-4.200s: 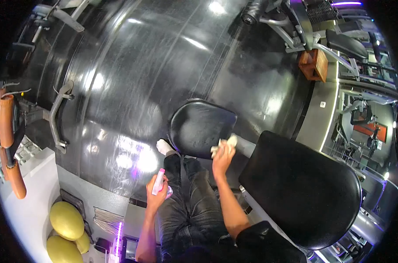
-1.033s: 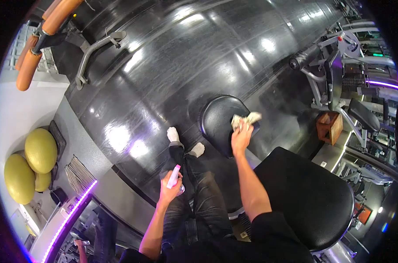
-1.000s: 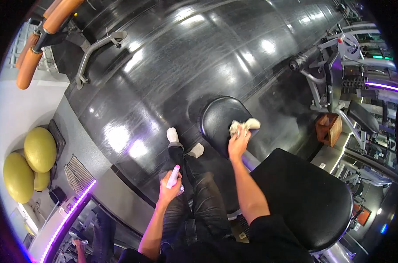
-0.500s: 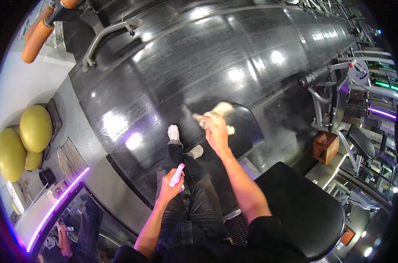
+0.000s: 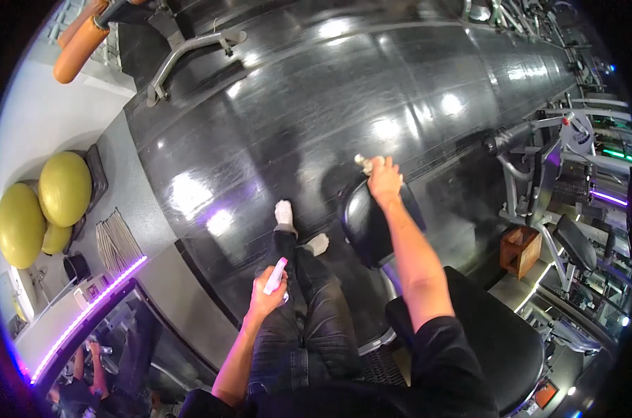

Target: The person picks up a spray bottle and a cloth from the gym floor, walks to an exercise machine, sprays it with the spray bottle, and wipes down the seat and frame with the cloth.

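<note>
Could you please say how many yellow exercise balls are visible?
3, at the picture's left: upper ball, leftmost ball and third ball partly behind them; others may be hidden.

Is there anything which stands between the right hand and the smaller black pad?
Nothing visible does. The right hand, holding the cloth, is at the far edge of the smaller black pad; whether they touch is hard to tell. The left hand, with the spray bottle, is well to the side.

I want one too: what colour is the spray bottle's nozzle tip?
The nozzle tip is pink, clearest in the head view.
</note>
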